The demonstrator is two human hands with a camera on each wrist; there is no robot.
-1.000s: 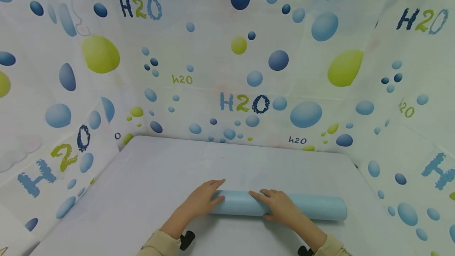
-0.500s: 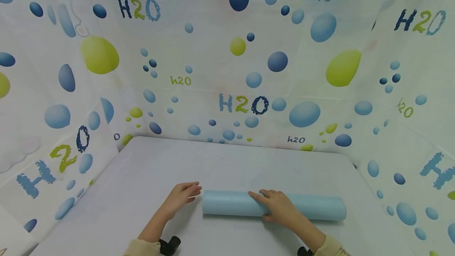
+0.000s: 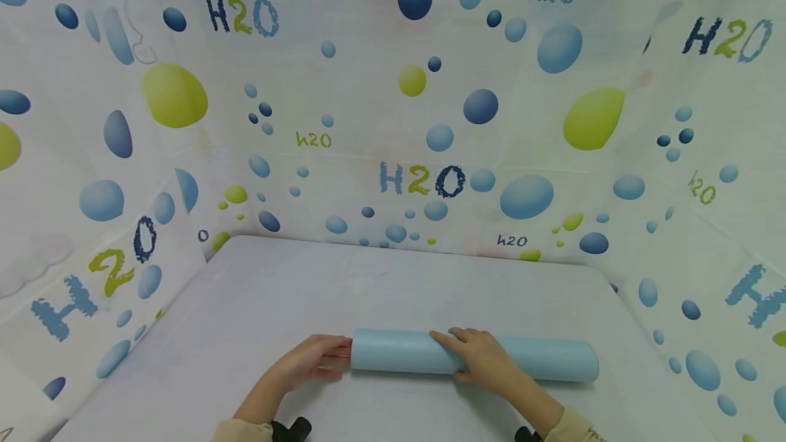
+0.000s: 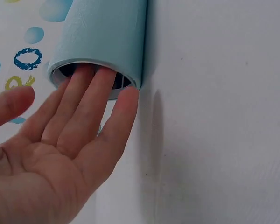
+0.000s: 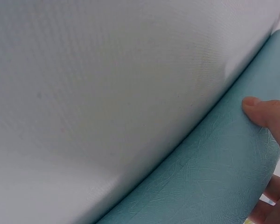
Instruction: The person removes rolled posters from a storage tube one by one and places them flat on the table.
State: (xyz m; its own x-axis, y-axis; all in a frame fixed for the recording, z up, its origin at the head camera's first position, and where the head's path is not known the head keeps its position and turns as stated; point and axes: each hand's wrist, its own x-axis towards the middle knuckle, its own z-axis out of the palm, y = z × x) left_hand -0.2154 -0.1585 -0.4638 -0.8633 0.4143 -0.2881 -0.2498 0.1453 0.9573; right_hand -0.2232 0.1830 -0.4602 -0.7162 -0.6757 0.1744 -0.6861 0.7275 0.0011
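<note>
A light blue rolled-up mat (image 3: 399, 351) lies crosswise on the white table, its surface finely creased. My left hand (image 3: 316, 359) is at its left end. In the left wrist view that hand (image 4: 70, 140) is palm up with the fingers extended, and some fingertips reach inside the roll's hollow end; the thumb stays outside. Across the middle of the roll, my right hand (image 3: 485, 358) holds it from above. The right wrist view shows the right thumb (image 5: 266, 112) on the near side and fingers round the other side.
The white table (image 3: 295, 271) has rounded far corners. A white curtain (image 3: 356, 87) printed with blue and green drops and H2O lettering surrounds it at the back and both sides. Dark wrist cameras sit below each hand.
My left hand let go of the roll's left part, drew back to the left, then came in at its open end with fingertips inside. The right hand and roll stayed put.
</note>
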